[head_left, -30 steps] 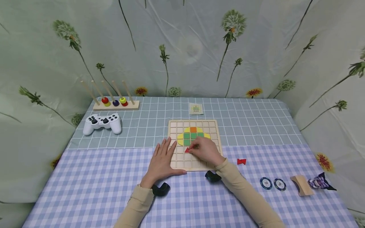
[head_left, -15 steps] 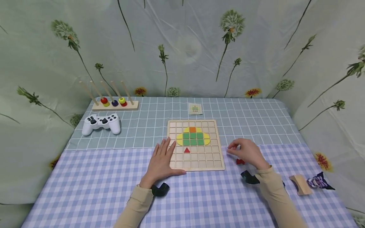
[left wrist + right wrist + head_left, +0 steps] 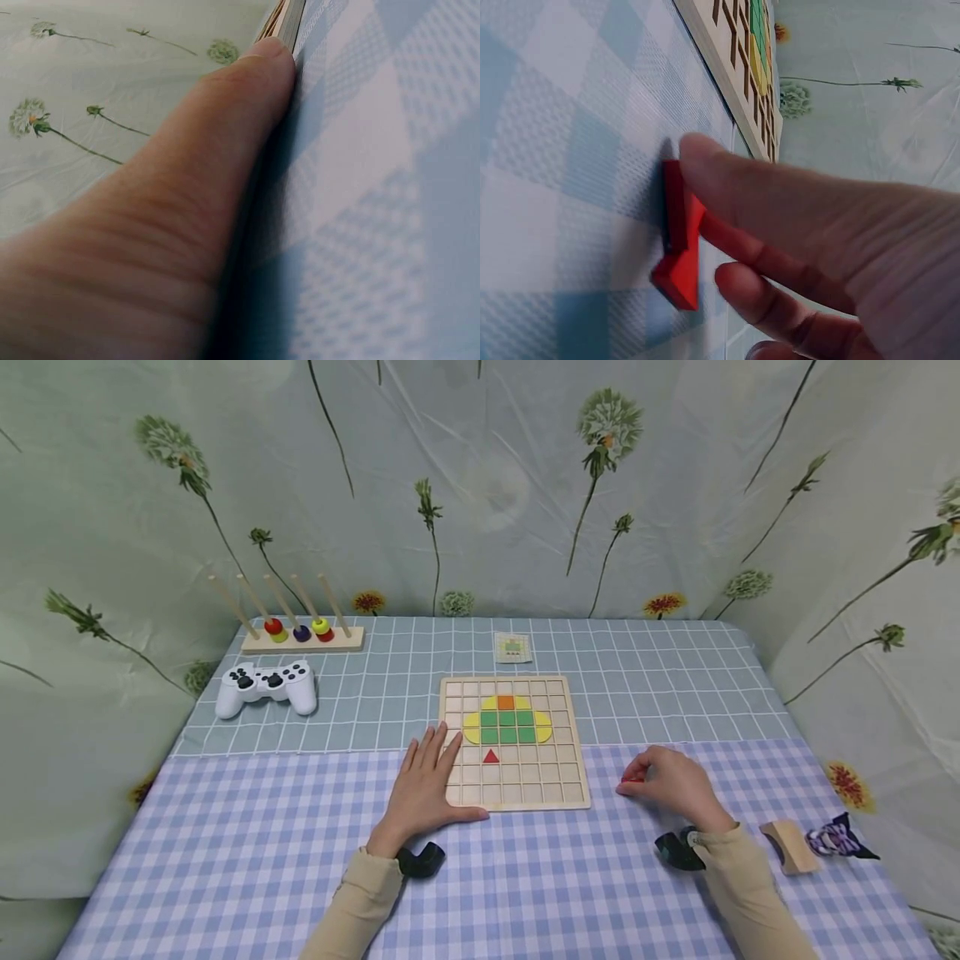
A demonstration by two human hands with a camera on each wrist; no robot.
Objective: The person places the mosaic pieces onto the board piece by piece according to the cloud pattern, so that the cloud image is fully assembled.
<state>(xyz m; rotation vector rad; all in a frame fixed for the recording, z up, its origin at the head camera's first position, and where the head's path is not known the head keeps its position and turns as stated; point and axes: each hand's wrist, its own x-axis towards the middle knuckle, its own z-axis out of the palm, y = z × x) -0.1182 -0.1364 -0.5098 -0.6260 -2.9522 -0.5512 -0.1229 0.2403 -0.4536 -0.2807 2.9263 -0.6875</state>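
Matt wooden grid board (image 3: pixel 510 802), woven checked tablecloth (image 3: pixel 247 835)

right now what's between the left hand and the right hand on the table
In the head view, the near part of the wooden grid board lies between the left hand and the right hand, then a bare strip of blue checked tablecloth.

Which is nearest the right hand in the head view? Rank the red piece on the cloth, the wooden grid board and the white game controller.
1. Red piece: at the right hand's fingertips.
2. Wooden grid board: to its left.
3. White game controller: far left, toward the back.
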